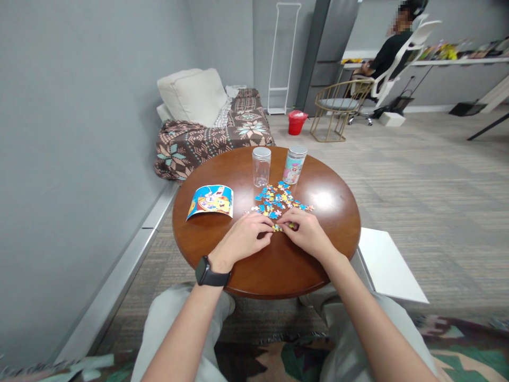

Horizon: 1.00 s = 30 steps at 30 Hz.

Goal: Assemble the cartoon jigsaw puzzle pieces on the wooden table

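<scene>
- Grasps small yellow puzzle pieces [277, 228] with the left hand [248, 233], thumb and forefinger tips lightly at their near edge.
- Sets the right hand [306, 232] against the same pieces, fingers bent and tips gathered; cannot tell whether pinching or only pressing.
- Has those pieces low between both hands, over the middle of the round wooden table [294, 276].
- Shows loose puzzle pieces [273, 214], mostly blue and yellow, scattered just beyond the fingertips.
- Faces a clear jar [261, 171] and, to its right, a labelled jar [294, 168], both silver-lidded, behind the scatter.
- Has a curved picture sheet [212, 201] on the table's left side, apart from the loose pieces.
- Wears a black watch [202, 269] on the left wrist.
</scene>
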### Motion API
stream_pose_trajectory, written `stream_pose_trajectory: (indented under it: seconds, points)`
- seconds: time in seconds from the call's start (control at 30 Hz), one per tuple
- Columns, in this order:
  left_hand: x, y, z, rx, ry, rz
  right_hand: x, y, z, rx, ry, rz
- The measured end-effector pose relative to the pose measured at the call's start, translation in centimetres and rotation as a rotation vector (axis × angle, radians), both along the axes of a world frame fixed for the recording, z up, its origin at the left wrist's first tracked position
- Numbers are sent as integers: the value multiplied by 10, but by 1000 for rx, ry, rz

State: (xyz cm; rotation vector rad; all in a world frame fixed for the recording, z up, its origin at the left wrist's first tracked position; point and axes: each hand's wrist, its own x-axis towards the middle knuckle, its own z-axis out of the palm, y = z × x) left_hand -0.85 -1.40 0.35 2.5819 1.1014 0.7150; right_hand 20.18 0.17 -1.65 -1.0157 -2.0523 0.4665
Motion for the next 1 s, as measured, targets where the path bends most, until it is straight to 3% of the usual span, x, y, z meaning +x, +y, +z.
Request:
stream_pose_trajectory:
  seconds: [0.27, 0.5, 1.0]
  points:
    - [0, -1, 1, 9, -7, 4, 6, -9, 9, 66, -46, -12]
    - [0, -1, 2, 10, 3, -9, 24, -21, 20, 153, -226, 72]
    - [1, -4, 7, -2, 35, -10, 14, -20, 17, 135, -396, 22]
